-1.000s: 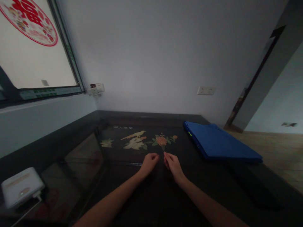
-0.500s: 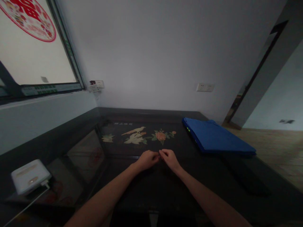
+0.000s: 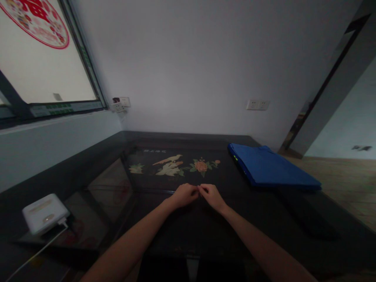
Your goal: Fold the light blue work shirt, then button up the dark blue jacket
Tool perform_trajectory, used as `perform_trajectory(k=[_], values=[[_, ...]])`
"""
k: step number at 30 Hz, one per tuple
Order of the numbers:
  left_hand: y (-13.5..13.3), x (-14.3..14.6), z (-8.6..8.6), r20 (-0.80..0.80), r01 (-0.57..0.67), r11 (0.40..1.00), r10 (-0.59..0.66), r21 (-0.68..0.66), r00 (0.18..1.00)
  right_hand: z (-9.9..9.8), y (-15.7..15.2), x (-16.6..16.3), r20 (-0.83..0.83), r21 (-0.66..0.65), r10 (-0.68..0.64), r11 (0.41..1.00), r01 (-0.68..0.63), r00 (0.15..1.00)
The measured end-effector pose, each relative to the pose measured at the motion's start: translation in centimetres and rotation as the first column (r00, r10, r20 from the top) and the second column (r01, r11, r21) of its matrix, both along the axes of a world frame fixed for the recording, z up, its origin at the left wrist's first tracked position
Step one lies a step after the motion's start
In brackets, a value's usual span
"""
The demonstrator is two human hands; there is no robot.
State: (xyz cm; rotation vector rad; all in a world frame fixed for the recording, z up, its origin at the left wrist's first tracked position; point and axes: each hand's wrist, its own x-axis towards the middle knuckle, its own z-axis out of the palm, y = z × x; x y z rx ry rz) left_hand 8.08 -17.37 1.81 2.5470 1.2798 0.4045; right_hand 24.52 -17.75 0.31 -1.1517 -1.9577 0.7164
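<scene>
My left hand (image 3: 186,194) and my right hand (image 3: 212,196) meet at the fingertips just above the dark glossy table (image 3: 173,223). Both are closed, fingers curled in and thumbs pressed to them; no object shows in either one. Beyond them a picture of pale birds (image 3: 169,166) and a pink flower (image 3: 201,166) decorates the tabletop. To the right of my right hand, apart from it, lies a flat blue folded cloth item (image 3: 272,165) with small yellow-green marks along its left edge.
A white box-shaped device (image 3: 45,214) with a white cable (image 3: 41,250) plugged in sits at the table's left. Near the right edge lies a dark flat object (image 3: 308,219), hard to make out. A wall with sockets (image 3: 257,104) stands behind, a window (image 3: 44,70) at left.
The whole view has shifted slightly, with the table items appearing a little further right and higher. My hands keep the same fingertip-to-fingertip pose.
</scene>
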Motion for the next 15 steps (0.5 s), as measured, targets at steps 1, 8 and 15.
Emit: perform_trajectory(k=[1,8,15], values=[[0.00,0.00,0.00,-0.005,-0.007,1.000,0.007,-0.001,1.000,0.05,-0.03,0.00,0.003,0.006,0.001,1.000,-0.001,1.000],[-0.09,0.04,0.11,-0.029,-0.026,0.999,0.026,-0.021,0.999,-0.05,0.02,0.09,0.002,0.032,0.009,0.999,-0.009,1.000],[-0.19,0.03,0.17,-0.027,-0.012,1.000,0.012,-0.002,1.000,0.27,-0.15,0.17,0.017,0.012,0.019,1.000,-0.020,1.000]])
